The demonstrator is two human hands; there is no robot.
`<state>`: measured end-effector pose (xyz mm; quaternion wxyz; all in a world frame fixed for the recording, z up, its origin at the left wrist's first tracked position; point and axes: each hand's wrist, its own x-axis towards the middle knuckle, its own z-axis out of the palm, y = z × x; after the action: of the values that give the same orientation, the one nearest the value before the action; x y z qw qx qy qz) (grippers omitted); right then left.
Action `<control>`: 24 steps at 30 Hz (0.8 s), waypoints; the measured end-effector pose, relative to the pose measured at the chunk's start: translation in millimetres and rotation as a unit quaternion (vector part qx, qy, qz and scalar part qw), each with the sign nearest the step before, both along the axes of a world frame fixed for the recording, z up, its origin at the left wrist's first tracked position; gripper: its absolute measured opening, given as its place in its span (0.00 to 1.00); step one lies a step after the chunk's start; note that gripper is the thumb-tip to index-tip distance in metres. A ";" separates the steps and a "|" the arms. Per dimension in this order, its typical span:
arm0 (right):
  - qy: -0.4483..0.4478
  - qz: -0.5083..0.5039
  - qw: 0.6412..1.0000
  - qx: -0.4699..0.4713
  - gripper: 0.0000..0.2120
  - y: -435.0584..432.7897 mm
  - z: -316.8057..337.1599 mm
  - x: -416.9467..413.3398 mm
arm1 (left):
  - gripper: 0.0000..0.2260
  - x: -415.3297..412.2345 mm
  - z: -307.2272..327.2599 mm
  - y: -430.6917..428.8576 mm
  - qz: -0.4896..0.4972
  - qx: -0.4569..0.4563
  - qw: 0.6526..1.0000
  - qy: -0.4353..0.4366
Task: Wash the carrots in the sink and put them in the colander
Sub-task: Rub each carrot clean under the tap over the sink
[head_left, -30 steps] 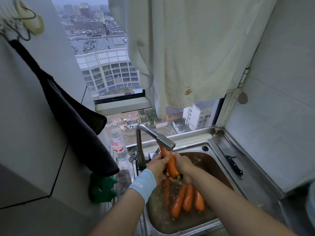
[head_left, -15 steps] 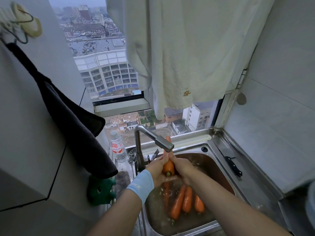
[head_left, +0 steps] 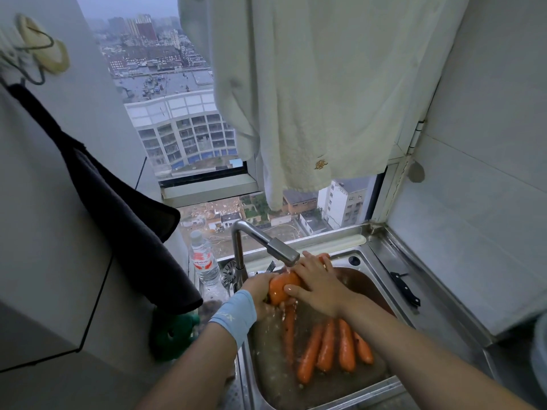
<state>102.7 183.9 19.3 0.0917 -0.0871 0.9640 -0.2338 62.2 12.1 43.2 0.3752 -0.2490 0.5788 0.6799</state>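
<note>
Under the spout of the steel tap (head_left: 268,245) I hold one orange carrot (head_left: 281,287), its thick end toward me and its tip showing past my fingers. My left hand (head_left: 262,292), with a light blue wristband, grips the thick end from the left. My right hand (head_left: 318,284) lies over the carrot with the thumb curled round it. Water runs off the carrot. Several more carrots (head_left: 325,349) lie in the wet steel sink (head_left: 370,278) below. No colander is in view.
A black-handled knife (head_left: 405,289) lies on the sink's right ledge. A water bottle (head_left: 203,261) and a sink strainer (head_left: 228,272) stand left of the tap. A green object (head_left: 173,335) sits under the hanging dark cloth (head_left: 124,232). A pale towel (head_left: 310,93) hangs over the window.
The carrot has swung from nearly upright under the spout to lying across, thick end toward me. My right hand slid up along it toward the tip.
</note>
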 end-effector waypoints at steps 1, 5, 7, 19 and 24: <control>0.025 0.003 0.999 0.019 0.31 -1.1 1.3 0.6 | 0.09 1.7 6.0 -0.6 -0.004 0.006 1.000 0.008; 0.098 -0.008 0.994 0.037 0.29 -4.1 -0.8 -5.2 | 0.05 11.9 24.2 -1.0 -0.002 0.036 0.999 0.021; 0.123 -0.024 0.991 0.047 0.22 -6.8 1.6 -11.3 | 0.06 14.7 27.5 0.4 0.023 0.031 0.998 0.039; -0.073 -0.063 0.987 0.129 0.16 -33.9 26.7 -24.6 | 0.17 8.9 -5.8 -2.6 -0.183 -0.366 0.837 0.364; 0.041 -0.064 0.986 0.146 0.27 -25.8 9.8 -18.8 | 0.21 -6.1 7.2 8.9 -0.401 -0.445 0.754 0.269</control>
<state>83.9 158.1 29.1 0.0482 -0.0200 0.9944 -0.0924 56.1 21.0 50.4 0.2892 0.0599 0.9398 0.1719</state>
